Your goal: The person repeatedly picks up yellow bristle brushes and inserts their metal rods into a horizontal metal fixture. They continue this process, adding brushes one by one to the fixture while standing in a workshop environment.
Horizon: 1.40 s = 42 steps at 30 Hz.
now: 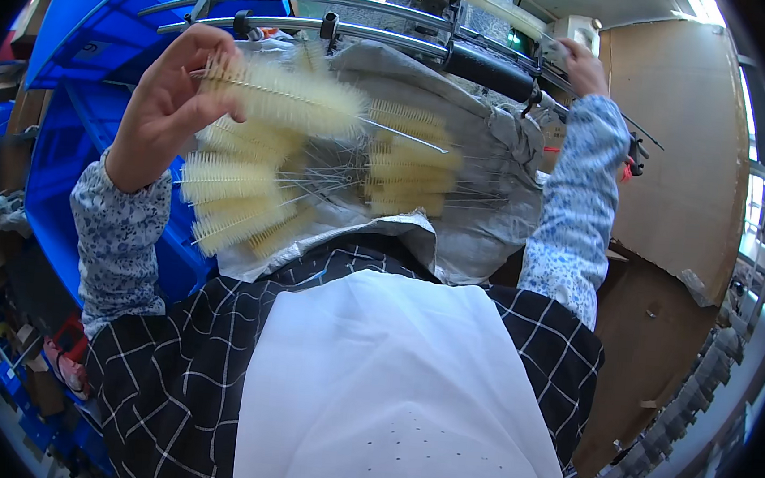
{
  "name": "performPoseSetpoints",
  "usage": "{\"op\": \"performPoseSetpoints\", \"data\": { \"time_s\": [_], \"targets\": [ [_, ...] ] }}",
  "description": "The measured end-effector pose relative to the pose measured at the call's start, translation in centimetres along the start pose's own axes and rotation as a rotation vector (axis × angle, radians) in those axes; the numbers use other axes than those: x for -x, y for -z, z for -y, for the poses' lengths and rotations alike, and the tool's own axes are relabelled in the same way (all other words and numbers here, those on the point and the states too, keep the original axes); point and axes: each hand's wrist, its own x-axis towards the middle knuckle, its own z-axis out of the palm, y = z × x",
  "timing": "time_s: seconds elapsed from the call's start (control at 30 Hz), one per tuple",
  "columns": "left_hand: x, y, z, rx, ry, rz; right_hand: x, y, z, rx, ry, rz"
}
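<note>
My left hand [170, 101] pinches a bottle brush [299, 99] with cream bristles by its bristled end; its bare wire stem points right. Below it, more cream brushes lie in two piles on a grey cloth: a left pile [234, 187] and a right pile [410, 174], their thin wire stems crossing between them. My right hand [584, 69] is up at the far right, by the end of a metal rail. Its fingers are closed at the end of a pale, long strip [508, 13]; what exactly they grip is too small to tell.
Two metal rails [354, 30] with a black cylinder [490, 70] run across the far side. Blue bins [102, 28] stand at the left. A large cardboard sheet [668, 154] stands at the right. The grey cloth [481, 247] reaches my lap.
</note>
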Motion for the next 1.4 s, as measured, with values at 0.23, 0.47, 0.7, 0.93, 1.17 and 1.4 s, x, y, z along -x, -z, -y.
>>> {"op": "performPoseSetpoints", "data": {
  "time_s": [0.23, 0.47, 0.7, 0.93, 1.17, 1.4],
  "targets": [
    [-3.5, -2.5, 1.1, 0.106, 0.009, 0.122, 9.9, 6.1, 6.5, -0.533, 0.167, 0.345],
    [-3.2, -5.6, 1.4, -0.156, 0.020, 0.081, 14.3, 0.7, 22.1, -1.067, 0.398, 0.560],
    [4.7, -0.4, 0.1, -0.866, 0.278, 0.150, 4.1, -3.7, 11.6, 0.135, 0.137, -0.447],
    [6.9, -0.4, 1.6, -0.695, 0.466, 0.046, 1.1, -5.0, 10.7, 0.222, 0.078, -0.302],
    [6.3, 0.5, 1.6, -0.304, 0.348, -0.066, 0.2, -6.0, 9.4, 0.130, 0.145, -0.240],
    [4.6, -0.1, -0.6, -0.319, 0.074, -0.204, -2.0, -4.6, 11.0, 0.137, 0.081, -0.021]
  ]
}}
